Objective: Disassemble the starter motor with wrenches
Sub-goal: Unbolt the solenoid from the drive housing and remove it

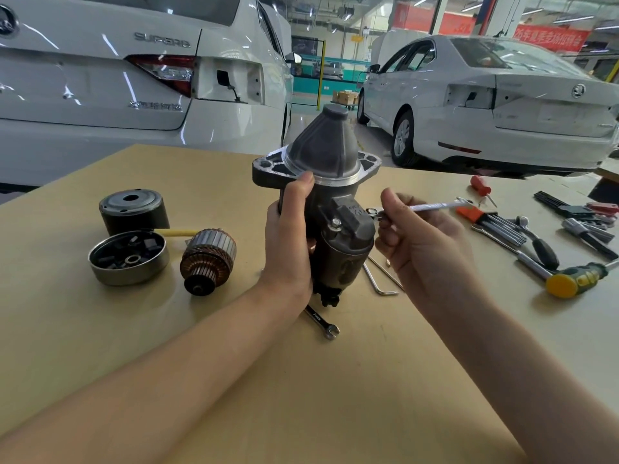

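- The left hand (288, 236) was wrapped around the starter motor (330, 202), holding it nose-up above the middle of the table (335, 380); the motor's base was hidden behind the hand.
- The right hand (422, 242) pinched a slim wrench (432, 206), its ring end at the motor's side; the fastener there was hard to make out.
- Another wrench (323, 323) lay partly hidden under the left wrist.
- An armature (207, 259) stood toward the left edge.

A tan surface (335, 380) stands in a bright workshop hall. Two white cars (100, 95) (502, 105) are parked behind it on a glossy floor (368, 135), beneath red banners (549, 36).
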Available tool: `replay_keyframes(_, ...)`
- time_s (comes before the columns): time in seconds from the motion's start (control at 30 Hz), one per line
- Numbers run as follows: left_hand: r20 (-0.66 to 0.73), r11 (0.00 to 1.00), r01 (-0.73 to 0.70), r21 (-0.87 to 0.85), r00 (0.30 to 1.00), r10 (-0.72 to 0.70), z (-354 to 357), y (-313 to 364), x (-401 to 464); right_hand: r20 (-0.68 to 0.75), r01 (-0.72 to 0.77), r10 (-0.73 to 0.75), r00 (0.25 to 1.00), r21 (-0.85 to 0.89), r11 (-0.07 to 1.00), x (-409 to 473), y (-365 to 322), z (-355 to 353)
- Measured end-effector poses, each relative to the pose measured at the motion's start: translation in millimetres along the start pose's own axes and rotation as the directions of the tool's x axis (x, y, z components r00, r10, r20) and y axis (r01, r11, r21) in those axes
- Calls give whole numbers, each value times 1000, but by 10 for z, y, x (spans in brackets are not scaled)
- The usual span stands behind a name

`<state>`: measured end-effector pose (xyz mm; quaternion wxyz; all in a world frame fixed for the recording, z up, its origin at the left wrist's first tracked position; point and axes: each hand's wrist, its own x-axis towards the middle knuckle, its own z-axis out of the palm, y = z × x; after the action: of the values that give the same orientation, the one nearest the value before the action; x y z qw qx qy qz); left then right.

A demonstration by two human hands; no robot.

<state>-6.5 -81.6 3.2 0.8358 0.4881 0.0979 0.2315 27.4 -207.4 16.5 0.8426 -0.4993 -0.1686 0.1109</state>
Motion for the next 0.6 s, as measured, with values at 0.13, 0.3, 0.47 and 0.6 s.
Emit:
replay_keyframes(0.13,51,1000,-21,22,999,20,21,6,-24,12,-13,16,1000,-186,982,-18,-48,-14)
replay_keyframes(0.3,80,999,-28,28,996,25,36,16,-39,34,-1,12,999,-328,945,-14,-92,-21)
replay_keyframes(0.47,46,1000,-7,-7,999,7,32,19,-41,-14,-16,16,1000,26,1000,7,-105,-42)
replay_keyframes(0.6,-35,999,2,-46,999,-3,6,-8,-14,-57,48,-41,998,130,990,13,-100,-13)
